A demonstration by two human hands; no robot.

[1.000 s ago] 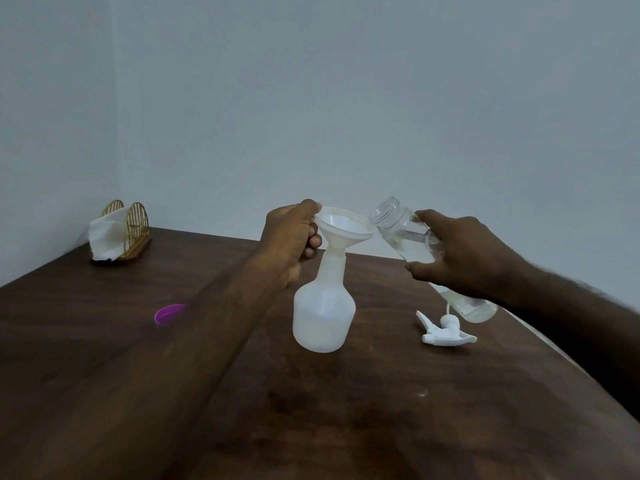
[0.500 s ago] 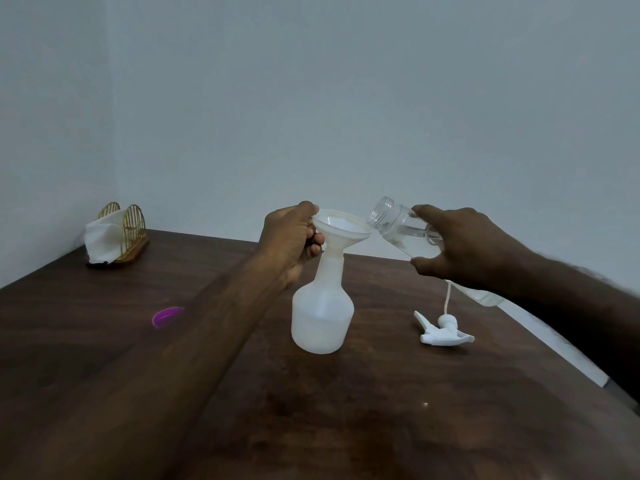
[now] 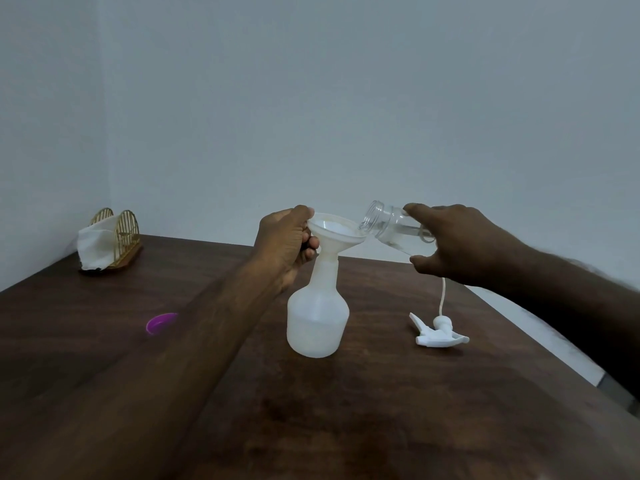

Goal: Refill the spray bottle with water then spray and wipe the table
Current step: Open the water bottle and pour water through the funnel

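Note:
A white translucent spray bottle (image 3: 317,320) stands on the dark wooden table (image 3: 381,410), with some water in its lower part. A white funnel (image 3: 334,232) sits in its neck. My left hand (image 3: 285,244) grips the funnel's left rim. My right hand (image 3: 453,244) holds a clear water bottle (image 3: 391,226), tilted almost level with its open mouth at the funnel's right edge. The white trigger sprayer head (image 3: 438,334) lies on the table to the right, its tube pointing away.
A gold wire napkin holder with a white cloth (image 3: 109,242) stands at the table's far left corner. A purple cap (image 3: 161,322) lies left of my left forearm. The table's right edge runs diagonally under my right arm.
My right hand has raised the rear of the water bottle, tipping it flatter and bringing its mouth down onto the funnel's rim. My left hand and the spray bottle have stayed put.

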